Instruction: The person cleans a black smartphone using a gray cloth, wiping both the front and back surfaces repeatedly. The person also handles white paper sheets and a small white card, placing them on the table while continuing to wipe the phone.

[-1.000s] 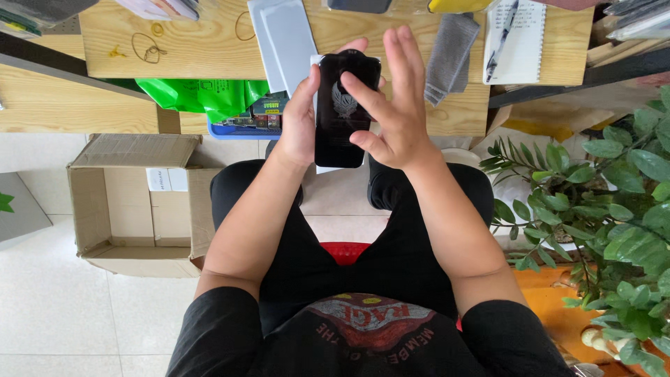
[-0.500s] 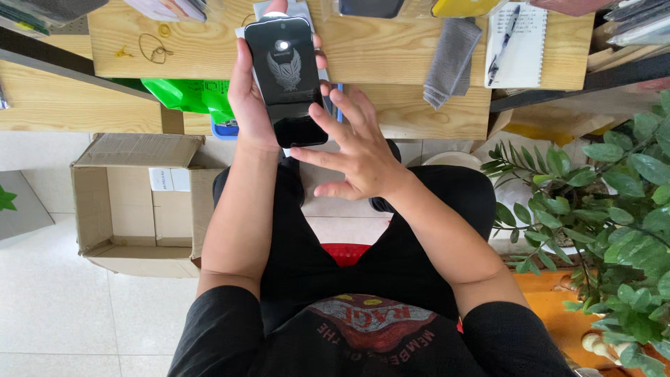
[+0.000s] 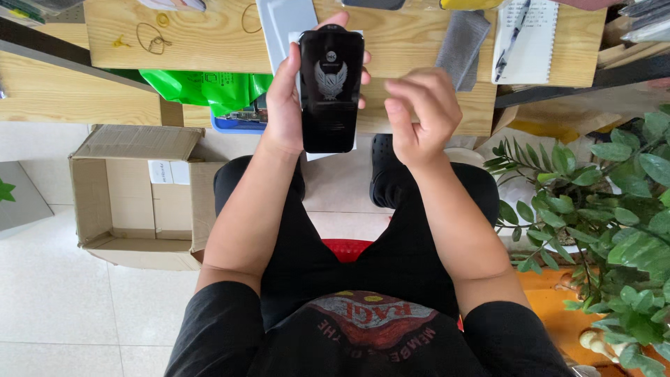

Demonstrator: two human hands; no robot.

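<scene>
Left hand [image 3: 286, 105]: closed around the black phone-shaped slab [image 3: 331, 91], held upright, long axis pointing away from the body.
Right hand [image 3: 422, 115]: empty, fingers loosely curled, just beside the slab's right edge.

A black rectangular screen protector [image 3: 331, 91] with rounded corners and a silver winged emblem is held upright by the left hand [image 3: 285, 105], over the edge of the wooden table [image 3: 209, 42]. An open brown cardboard box [image 3: 136, 199] stands on the floor at the left; a white rectangular label [image 3: 169, 172] is stuck to its inner wall. A crumpled green plastic bag [image 3: 202, 87] lies under the table edge, above a blue tray [image 3: 241, 122].
</scene>
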